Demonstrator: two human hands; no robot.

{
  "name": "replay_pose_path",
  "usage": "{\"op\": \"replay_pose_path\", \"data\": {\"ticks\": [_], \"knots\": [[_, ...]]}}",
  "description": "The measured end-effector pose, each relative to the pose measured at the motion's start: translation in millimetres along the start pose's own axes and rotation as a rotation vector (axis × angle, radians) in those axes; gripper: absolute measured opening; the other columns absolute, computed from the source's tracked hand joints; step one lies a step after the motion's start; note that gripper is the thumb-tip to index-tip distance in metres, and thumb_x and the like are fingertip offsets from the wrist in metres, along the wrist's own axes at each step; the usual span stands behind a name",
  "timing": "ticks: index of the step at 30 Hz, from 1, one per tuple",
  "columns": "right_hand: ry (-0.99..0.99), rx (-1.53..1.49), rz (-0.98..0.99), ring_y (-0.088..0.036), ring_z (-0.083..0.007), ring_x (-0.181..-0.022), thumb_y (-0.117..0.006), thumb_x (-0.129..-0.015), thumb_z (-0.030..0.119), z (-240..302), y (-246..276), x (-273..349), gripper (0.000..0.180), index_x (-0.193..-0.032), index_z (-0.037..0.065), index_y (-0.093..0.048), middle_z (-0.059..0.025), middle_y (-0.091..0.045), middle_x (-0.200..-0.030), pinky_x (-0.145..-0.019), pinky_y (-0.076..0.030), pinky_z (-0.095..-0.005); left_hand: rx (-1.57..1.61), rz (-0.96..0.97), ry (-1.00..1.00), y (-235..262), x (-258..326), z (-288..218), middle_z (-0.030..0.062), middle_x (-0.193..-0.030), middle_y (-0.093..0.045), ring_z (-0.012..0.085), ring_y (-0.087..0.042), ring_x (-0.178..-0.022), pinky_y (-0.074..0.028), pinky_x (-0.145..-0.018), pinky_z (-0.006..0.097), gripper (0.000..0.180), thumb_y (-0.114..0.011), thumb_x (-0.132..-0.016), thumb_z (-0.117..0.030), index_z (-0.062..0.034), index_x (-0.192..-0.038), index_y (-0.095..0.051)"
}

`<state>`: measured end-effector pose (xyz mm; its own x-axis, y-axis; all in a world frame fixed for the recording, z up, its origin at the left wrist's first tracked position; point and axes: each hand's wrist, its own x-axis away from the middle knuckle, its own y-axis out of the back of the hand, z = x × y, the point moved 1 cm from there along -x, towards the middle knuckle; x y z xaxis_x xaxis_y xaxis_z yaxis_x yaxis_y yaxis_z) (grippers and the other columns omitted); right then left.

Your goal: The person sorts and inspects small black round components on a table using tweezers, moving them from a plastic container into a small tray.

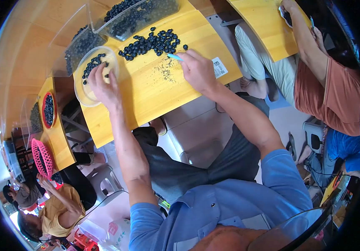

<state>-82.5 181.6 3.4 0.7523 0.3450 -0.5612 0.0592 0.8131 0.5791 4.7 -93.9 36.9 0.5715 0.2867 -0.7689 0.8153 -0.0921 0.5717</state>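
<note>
My left hand (104, 88) is over a clear round plastic tub (81, 93) at the left of the table, its fingers curved and apart. Several dark, round, berry-like pieces (92, 67) lie in the tub, a couple close to my fingertips. My right hand (199, 72) is closed round a slim tool with a light blue handle (175, 57), pointing left; its working tip is too small to make out. Just beyond it a loose heap of the same dark pieces (152, 44) is spread on the wood. Pale brown crumbs (165, 70) are scattered below the tool.
Large clear bins (134, 21) of dark pieces stand along the far edge of the yellow table (146, 100). A white printed card (219, 67) lies by my right wrist. A co-worker sits at another table (267, 29) on the right; others sit left near a pink basket (42, 158).
</note>
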Motion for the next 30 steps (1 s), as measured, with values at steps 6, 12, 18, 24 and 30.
{"op": "replay_pose_path", "data": {"ticks": [6, 12, 18, 24, 30], "knots": [[-0.083, -0.006, -0.078, -0.069, -0.0351, -0.079, -0.069, -0.090, 0.008, -8, 7, -11, 0.019, -0.109, 0.010, -0.074, -0.0092, -0.069, -0.092, -0.067, -0.055, -0.0461, 0.351, 0.398, 0.003, -47, 13, -83, 0.0127, -0.102, -0.069, 0.0319, -0.066, -0.099, -0.052, -0.089, 0.042, 0.017, -0.080, -0.087, -0.014, -0.0049, -0.101, -0.076], [-0.092, 0.007, -0.075, -0.069, -0.0347, -0.080, -0.069, -0.090, 0.008, -16, 7, -11, 0.019, -0.108, 0.010, -0.073, -0.0094, -0.069, -0.093, -0.068, -0.055, -0.0459, 0.302, 0.445, -0.049, -69, 14, -112, 0.0123, -0.093, -0.068, 0.0320, -0.066, -0.094, -0.051, -0.085, 0.044, 0.017, -0.081, -0.084, -0.013, -0.0040, -0.098, -0.077], [-0.106, 0.027, -0.051, -0.069, -0.0343, -0.080, -0.069, -0.090, 0.008, -15, 8, -12, 0.019, -0.109, 0.010, -0.074, -0.0091, -0.068, -0.093, -0.068, -0.055, -0.0462, 0.293, 0.503, -0.056, -76, 17, -108, 0.0131, -0.095, -0.070, 0.0331, -0.066, -0.095, -0.052, -0.088, 0.045, 0.016, -0.081, -0.083, -0.010, -0.0031, -0.097, -0.076], [-0.102, 0.000, -0.058, -0.069, -0.0340, -0.079, -0.069, -0.091, 0.009, -15, 9, -12, 0.018, -0.108, 0.010, -0.074, -0.0093, -0.068, -0.092, -0.068, -0.055, -0.0459, 0.301, 0.463, -0.111, -68, 17, -106, 0.0154, -0.094, -0.070, 0.0348, -0.067, -0.090, -0.054, -0.083, 0.044, 0.017, -0.080, -0.087, -0.012, -0.0009, -0.099, -0.075], [-0.105, -0.002, -0.037, -0.070, -0.0341, -0.080, -0.070, -0.091, 0.009, -11, 10, -13, 0.017, -0.107, 0.010, -0.074, -0.0096, -0.068, -0.092, -0.069, -0.056, -0.0461, 0.297, 0.540, -0.063, -63, 15, -106, 0.0158, -0.096, -0.068, 0.0339, -0.067, -0.093, -0.054, -0.083, 0.044, 0.020, -0.080, -0.087, -0.012, -0.0006, -0.104, -0.075]]}}
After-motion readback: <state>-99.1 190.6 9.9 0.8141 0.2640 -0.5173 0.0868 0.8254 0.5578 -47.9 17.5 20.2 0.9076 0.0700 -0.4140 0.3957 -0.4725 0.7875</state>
